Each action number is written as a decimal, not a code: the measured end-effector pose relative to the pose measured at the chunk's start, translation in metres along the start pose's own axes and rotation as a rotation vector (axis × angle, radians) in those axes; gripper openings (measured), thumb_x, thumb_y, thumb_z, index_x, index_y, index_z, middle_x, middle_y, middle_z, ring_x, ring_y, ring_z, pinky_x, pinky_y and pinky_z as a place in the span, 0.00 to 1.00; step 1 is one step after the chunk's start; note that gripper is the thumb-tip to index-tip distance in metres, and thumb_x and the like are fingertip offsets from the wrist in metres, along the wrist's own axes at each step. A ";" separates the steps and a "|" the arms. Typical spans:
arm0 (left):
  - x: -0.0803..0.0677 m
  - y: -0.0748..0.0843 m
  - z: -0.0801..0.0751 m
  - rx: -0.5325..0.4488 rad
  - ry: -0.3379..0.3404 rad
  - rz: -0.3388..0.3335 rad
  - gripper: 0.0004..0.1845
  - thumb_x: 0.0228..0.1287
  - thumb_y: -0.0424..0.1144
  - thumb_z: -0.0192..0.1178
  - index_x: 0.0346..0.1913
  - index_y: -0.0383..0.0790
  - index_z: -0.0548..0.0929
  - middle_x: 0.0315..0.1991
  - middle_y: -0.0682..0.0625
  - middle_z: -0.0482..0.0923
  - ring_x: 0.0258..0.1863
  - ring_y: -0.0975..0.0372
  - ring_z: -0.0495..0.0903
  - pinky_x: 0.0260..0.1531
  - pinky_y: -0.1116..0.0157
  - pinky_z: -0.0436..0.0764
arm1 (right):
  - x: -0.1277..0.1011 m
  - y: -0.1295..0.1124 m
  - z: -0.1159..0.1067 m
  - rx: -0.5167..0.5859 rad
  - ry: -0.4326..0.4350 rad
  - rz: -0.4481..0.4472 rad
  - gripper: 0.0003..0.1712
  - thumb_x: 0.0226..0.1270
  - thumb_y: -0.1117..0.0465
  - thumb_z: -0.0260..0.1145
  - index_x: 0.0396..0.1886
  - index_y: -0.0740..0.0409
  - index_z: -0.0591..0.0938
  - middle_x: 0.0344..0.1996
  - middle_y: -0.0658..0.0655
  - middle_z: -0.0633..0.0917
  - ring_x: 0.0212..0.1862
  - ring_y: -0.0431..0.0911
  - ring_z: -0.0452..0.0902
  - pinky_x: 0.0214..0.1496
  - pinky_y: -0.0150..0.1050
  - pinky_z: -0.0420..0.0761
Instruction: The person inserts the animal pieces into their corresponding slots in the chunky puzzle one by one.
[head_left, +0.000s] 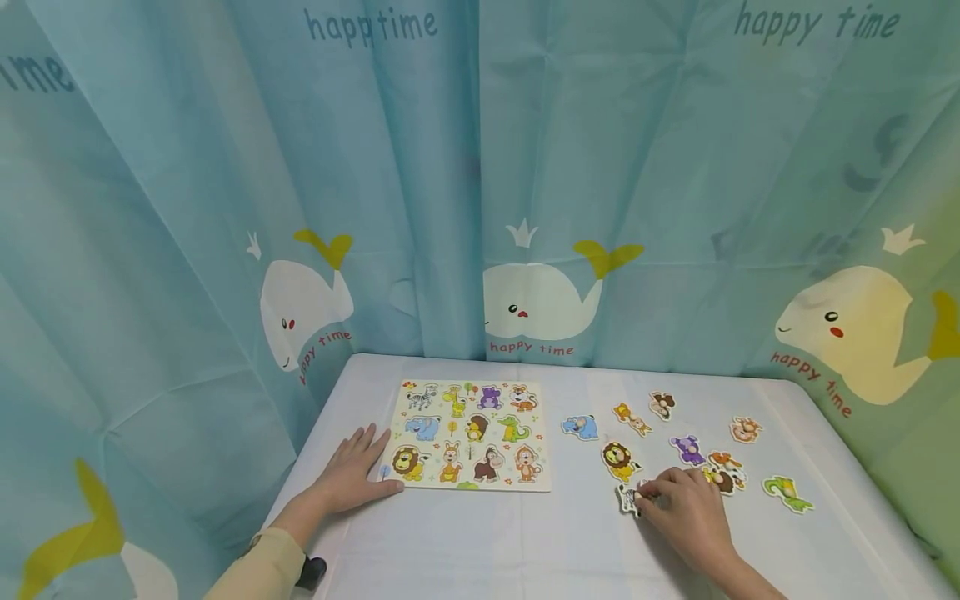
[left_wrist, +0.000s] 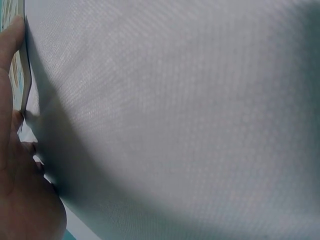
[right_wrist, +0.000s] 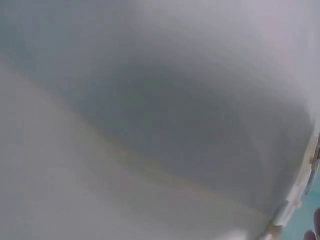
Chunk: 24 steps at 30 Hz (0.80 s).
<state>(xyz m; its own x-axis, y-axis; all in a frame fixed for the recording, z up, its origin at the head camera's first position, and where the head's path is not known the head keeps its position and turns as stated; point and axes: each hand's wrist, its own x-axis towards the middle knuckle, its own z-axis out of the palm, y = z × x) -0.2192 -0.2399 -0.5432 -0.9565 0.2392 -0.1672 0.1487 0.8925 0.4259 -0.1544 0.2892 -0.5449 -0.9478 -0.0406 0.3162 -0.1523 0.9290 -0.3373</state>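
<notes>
A wooden animal puzzle board [head_left: 543, 454] lies on the table, printed with rows of cartoon animals. My left hand [head_left: 351, 472] rests at its lower left corner, fingers extended along the side and thumb on the near edge; the left wrist view shows this hand [left_wrist: 27, 200] against the board's edge [left_wrist: 26, 75]. To the right of the board, my right hand [head_left: 692, 510] pinches a zebra puzzle piece [head_left: 626, 500] by its right side. A lion piece [head_left: 619, 460] lies just beyond it. The right wrist view is blurred and barely catches the fingers.
Loose pieces lie right of the board: elephant [head_left: 581, 427], kangaroo [head_left: 632, 418], purple hippo [head_left: 687, 450], crocodile [head_left: 787, 493], monkey [head_left: 746, 429] and several others, some bunched beside the right hand. A blue whale-print curtain [head_left: 442, 208] hangs behind the white table [head_left: 480, 550].
</notes>
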 end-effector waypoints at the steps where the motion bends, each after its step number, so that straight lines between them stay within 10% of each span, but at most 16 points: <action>1: 0.000 0.000 0.000 -0.002 0.000 0.000 0.59 0.56 0.71 0.66 0.80 0.37 0.58 0.81 0.33 0.47 0.80 0.38 0.41 0.77 0.40 0.43 | 0.003 -0.001 0.000 0.002 0.024 -0.019 0.08 0.49 0.56 0.83 0.26 0.43 0.90 0.30 0.45 0.81 0.42 0.49 0.72 0.42 0.50 0.68; 9: 0.003 -0.002 0.003 0.003 0.006 -0.007 0.59 0.56 0.72 0.65 0.81 0.39 0.57 0.82 0.35 0.45 0.80 0.39 0.40 0.77 0.41 0.43 | 0.035 -0.015 -0.001 0.041 0.174 -0.172 0.10 0.46 0.58 0.84 0.23 0.41 0.88 0.28 0.42 0.80 0.39 0.48 0.71 0.38 0.47 0.67; 24: 0.001 0.000 0.000 0.006 0.011 0.004 0.58 0.56 0.69 0.68 0.80 0.37 0.59 0.81 0.35 0.50 0.79 0.38 0.43 0.77 0.40 0.45 | 0.098 -0.070 0.019 0.090 0.034 -0.175 0.04 0.56 0.55 0.80 0.28 0.45 0.90 0.32 0.47 0.81 0.46 0.51 0.72 0.44 0.52 0.70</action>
<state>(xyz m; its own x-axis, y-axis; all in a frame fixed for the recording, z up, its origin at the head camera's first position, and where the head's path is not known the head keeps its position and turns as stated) -0.2203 -0.2391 -0.5433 -0.9586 0.2384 -0.1558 0.1538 0.8938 0.4212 -0.2422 0.2135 -0.5067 -0.8949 -0.1851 0.4061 -0.3402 0.8719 -0.3522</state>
